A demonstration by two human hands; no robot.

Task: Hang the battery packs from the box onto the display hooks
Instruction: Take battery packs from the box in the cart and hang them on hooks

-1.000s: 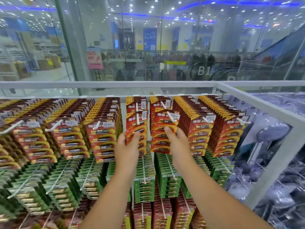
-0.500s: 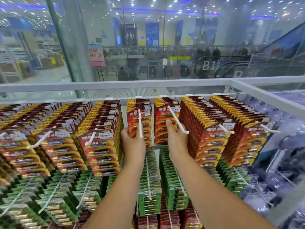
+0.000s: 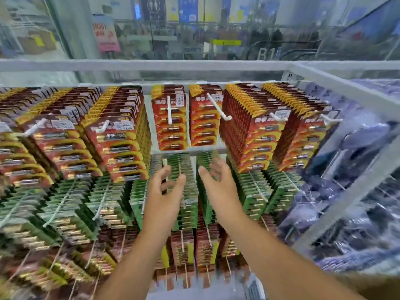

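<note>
Red and yellow battery packs (image 3: 170,120) hang pushed back on a white display hook (image 3: 169,109) in the top row. A second short stack of red packs (image 3: 203,120) hangs on the hook (image 3: 218,108) beside it. Full red stacks (image 3: 253,131) flank them. My left hand (image 3: 165,191) and my right hand (image 3: 217,182) float below these, in front of the green battery packs (image 3: 184,180), fingers spread, holding nothing. The box is not in view.
A white metal frame (image 3: 337,92) edges the display at top and right. Bagged goods (image 3: 357,191) fill the section to the right. More red packs (image 3: 190,252) hang in the bottom row. Glass and a mall hall lie behind.
Both hands have let go of the red packs on the two middle hooks and dropped back toward me. The packs now sit at the back of their hooks. The view has tilted down.
</note>
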